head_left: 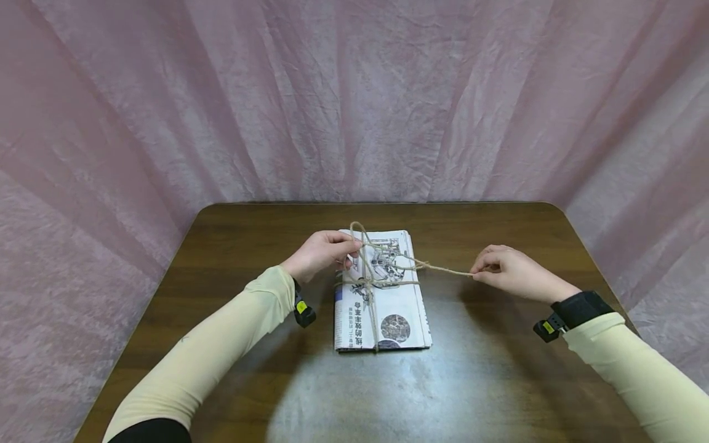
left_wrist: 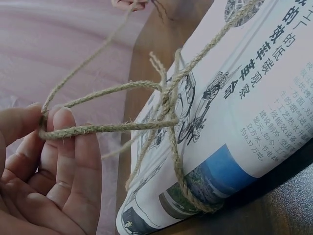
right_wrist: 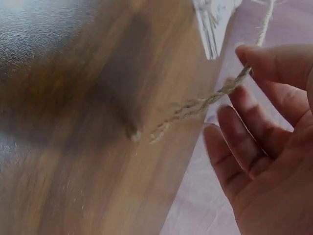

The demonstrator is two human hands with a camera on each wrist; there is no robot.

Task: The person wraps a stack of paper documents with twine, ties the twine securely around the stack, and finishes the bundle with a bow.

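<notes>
Newspaper bundle (head_left: 382,301) sits mid table (head_left: 498,381), twine (left_wrist: 171,122) already crossed & knotted on top. Left hand (head_left: 321,253) pinches a loop, right hand (head_left: 512,271) pinches the free end; bow prob. left to tighten

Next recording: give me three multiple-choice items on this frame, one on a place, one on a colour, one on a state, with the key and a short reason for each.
1. Where does the newspaper bundle lie?
A. on the wooden table
B. on the floor
C. in a box

2. What colour is the backdrop cloth?
A. green
B. pink
C. black

3. What is the right hand doing?
A. resting flat on the table
B. pinching the twine end
C. holding scissors

Key: 1 A, the bundle sits mid-table between both hands; 2 B, pink folds hang behind the table; 3 B, thumb and forefinger pinch the strand while the left hand holds a loop.
</notes>
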